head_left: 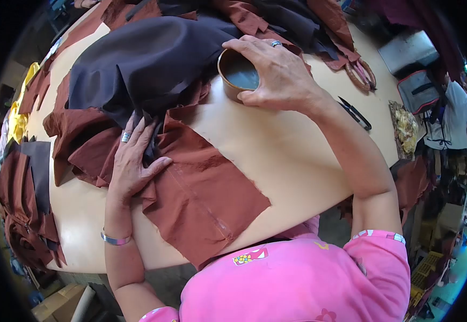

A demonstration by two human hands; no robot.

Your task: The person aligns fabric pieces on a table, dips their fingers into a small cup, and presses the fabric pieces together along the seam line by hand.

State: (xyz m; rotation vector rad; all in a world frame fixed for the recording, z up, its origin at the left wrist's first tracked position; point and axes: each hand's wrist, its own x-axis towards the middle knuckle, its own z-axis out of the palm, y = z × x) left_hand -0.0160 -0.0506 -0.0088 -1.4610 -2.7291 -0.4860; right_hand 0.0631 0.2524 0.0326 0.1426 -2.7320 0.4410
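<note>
My right hand (279, 75) is closed around a round brown cup-like container (232, 92), thumb on the near side and fingers on the far side of its rim. The container is tilted towards me, and its inside looks bluish grey. My left hand (131, 161) lies with fingers apart on cloth, where the large dark fabric (147, 53) meets the reddish-brown fabric (201, 188). A bit of dark cloth shows by its fingertips. The reddish-brown piece has a seam line and reaches the table's near edge.
On the pale table (298, 161), a small black cutting tool (355, 114) lies right of my forearm. Wrapped looped handles (360, 76) rest at the far right. More brown fabric (16, 188) lies at the left, and a cardboard box (59, 303) stands below.
</note>
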